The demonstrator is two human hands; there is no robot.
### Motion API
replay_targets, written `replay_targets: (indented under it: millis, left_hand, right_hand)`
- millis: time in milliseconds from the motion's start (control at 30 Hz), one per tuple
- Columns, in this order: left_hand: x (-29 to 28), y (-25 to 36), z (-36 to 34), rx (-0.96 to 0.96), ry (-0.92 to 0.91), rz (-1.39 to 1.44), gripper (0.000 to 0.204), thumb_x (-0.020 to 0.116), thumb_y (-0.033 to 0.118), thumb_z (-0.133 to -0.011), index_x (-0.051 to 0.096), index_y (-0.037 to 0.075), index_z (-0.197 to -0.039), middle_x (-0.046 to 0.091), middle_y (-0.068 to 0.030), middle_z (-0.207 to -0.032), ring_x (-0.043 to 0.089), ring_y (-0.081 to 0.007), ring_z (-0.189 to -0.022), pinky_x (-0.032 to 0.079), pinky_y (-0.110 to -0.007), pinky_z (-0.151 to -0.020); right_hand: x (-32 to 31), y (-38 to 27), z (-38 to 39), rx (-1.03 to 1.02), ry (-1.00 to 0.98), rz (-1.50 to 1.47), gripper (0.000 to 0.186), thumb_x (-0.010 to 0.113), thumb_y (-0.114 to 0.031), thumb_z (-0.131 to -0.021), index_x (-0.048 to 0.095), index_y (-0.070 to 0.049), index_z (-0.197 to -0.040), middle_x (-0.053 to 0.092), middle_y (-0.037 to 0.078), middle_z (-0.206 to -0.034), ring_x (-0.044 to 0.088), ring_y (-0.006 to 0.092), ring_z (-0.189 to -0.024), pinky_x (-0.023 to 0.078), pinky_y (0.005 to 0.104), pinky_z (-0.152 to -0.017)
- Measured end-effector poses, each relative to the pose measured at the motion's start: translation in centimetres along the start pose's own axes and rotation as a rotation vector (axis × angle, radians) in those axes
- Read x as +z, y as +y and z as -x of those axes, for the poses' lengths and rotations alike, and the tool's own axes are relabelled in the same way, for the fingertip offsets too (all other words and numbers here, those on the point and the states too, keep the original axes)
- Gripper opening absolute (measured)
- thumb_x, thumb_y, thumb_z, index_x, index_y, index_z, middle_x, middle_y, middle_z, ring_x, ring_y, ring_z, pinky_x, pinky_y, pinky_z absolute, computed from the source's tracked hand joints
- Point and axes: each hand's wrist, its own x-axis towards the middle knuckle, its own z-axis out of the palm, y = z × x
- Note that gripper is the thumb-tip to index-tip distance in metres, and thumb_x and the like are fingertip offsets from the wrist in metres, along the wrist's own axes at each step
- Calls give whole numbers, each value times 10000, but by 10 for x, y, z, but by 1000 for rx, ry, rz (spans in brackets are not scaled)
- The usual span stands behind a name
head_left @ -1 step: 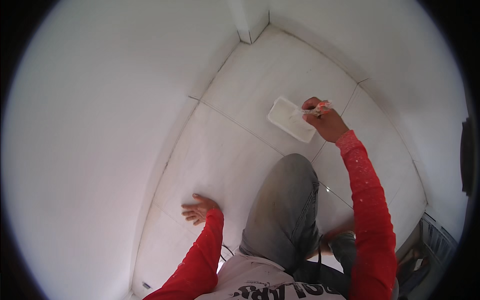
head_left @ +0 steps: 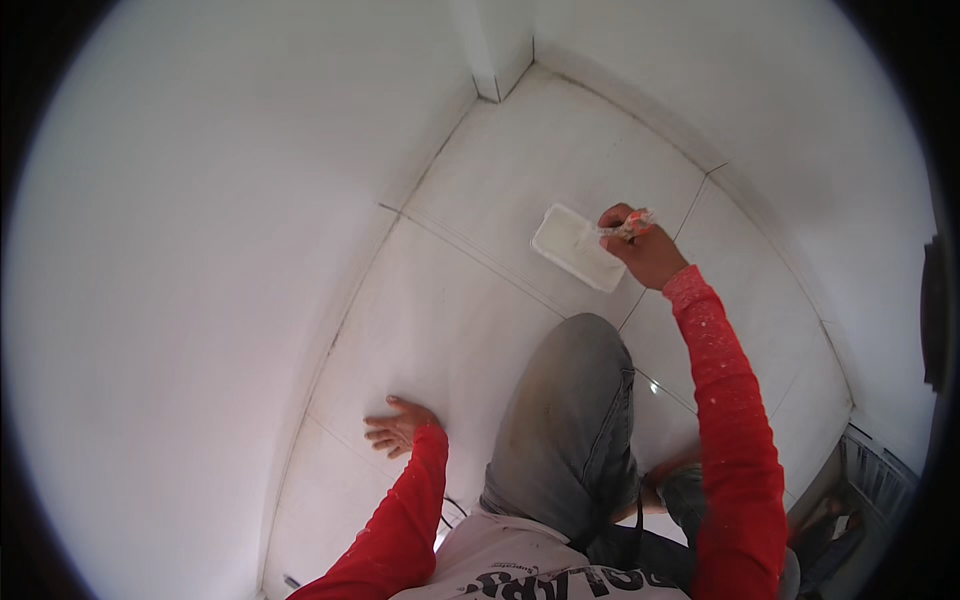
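Note:
My right hand grips a paintbrush with a smeared orange handle, its bristle end over a white rectangular tray of pale, creamy liquid on the tiled floor. Much of the bristles is hard to make out. My left hand lies open on the floor with fingers spread, left of my bent knee in grey trousers. Both my forearms are in red sleeves with pale specks.
White walls rise on the left and right of the pale tiles, meeting at a boxed corner post ahead. At lower right are a grey streaked panel and some dark shapes. A dark cord shows by my left forearm.
The view has shifted slightly, so the tray, corner and floor sit a little lower in the picture. My hands have barely moved relative to the floor and tray.

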Motion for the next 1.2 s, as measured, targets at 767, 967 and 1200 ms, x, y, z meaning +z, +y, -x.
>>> replay_targets:
  millis: [767,967,1200]
  left_hand:
    - [39,-16,-2,63,146,66,856,291,690,-943,144,132,-1576,89,-231,-1618,68,-422,-1497,85,-625,-1156]
    - [27,-22,-9,82,48,234,868,321,681,-937,147,105,-1563,78,-273,-1602,24,-439,-1493,59,-643,-1149]
    - [21,-33,-53,189,183,326,776,494,615,-910,321,97,-1461,270,-251,-1488,135,-433,-1455,121,-660,-1105]
  right_hand:
    - [7,-98,84,-107,547,264,234,665,-227,-855,619,-106,-1050,670,172,-901,665,346,-896,507,411,-822]
    - [19,-138,114,-301,449,-231,259,680,-176,-872,630,-40,-1086,667,71,-906,642,172,-847,504,301,-786]
    - [61,-122,147,-344,107,-532,223,662,-67,-883,598,1,-1086,669,84,-1068,614,114,-966,507,251,-822]
